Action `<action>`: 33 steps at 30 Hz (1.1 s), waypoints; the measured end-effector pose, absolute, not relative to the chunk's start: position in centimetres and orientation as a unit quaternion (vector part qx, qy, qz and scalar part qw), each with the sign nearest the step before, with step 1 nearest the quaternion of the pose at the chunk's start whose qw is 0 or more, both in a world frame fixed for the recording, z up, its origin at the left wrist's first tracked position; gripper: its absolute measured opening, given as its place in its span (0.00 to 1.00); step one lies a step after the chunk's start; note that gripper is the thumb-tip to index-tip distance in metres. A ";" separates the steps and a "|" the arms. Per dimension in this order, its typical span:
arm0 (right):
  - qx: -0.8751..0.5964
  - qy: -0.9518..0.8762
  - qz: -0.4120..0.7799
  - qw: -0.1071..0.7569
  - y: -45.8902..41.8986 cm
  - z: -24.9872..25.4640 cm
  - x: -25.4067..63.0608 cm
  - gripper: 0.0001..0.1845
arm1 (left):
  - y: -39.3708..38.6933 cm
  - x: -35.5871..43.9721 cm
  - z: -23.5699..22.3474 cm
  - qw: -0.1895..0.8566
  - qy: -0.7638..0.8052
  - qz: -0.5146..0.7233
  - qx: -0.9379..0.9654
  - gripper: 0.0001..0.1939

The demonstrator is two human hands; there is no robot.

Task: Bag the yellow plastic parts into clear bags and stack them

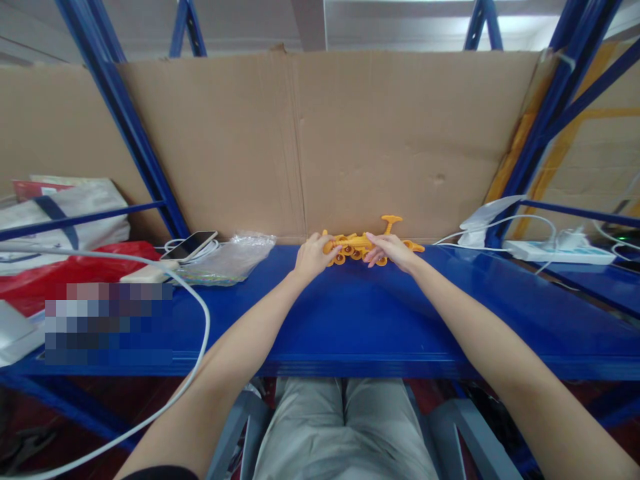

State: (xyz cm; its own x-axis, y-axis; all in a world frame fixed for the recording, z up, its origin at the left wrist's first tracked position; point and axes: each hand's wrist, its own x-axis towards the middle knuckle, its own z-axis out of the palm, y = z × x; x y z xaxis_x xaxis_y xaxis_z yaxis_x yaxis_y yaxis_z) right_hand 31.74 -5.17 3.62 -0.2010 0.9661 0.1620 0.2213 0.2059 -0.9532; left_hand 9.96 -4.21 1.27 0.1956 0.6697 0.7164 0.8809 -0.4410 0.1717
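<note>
Close to the cardboard at the back of the blue table lies a group of yellow-orange plastic pieces (354, 243) with several round, ring-like parts along its front side; I cannot make out what kind of thing it is. My left hand (313, 257) has its fingers closed around the left end. My right hand (390, 251) grips it right of the middle, thumb and fingers closed on it and covering part of it. Behind the right hand a yellow T-shaped piece (390, 223) sticks up; whether it is joined to the rest is hidden.
The blue table (350, 320) has a cardboard sheet (400, 133) behind it. To the left are a clear plastic bag (240, 257), a phone (190, 246) and a red bag (95, 267). A white cable (207, 320) loops past my left forearm. A power strip (560, 252) lies right.
</note>
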 end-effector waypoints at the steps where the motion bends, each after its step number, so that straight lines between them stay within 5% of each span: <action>1: -0.463 -0.641 0.430 0.434 -5.2 3.6 31.7 0.18 | -4.3 10.0 1.3 0.139 -0.515 -0.373 -0.759 0.13; 10: -0.499 -0.669 0.404 0.375 -4.8 3.3 32.2 0.22 | -4.9 10.2 2.1 0.131 -0.547 -0.335 -0.756 0.14; 16: -0.433 -0.689 0.394 0.427 -4.1 2.7 32.6 0.21 | -5.2 10.3 2.3 0.125 -0.562 -0.318 -0.753 0.15; 23: -0.402 -0.698 0.396 0.441 -4.2 3.1 33.0 0.10 | -4.8 10.2 2.1 0.135 -0.530 -0.343 -0.764 0.14; 33: -0.484 -0.637 0.415 0.433 -4.8 3.6 31.6 0.26 | -5.3 10.4 2.4 0.147 -0.529 -0.342 -0.763 0.15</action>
State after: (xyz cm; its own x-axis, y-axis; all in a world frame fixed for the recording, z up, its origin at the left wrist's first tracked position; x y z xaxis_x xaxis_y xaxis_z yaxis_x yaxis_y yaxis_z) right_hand 31.62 -4.80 3.65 -0.1570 0.9762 0.1497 0.2568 0.1868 -0.9483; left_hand 10.42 -5.29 2.35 0.2070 0.7069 0.6764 0.9073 -0.3973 0.1375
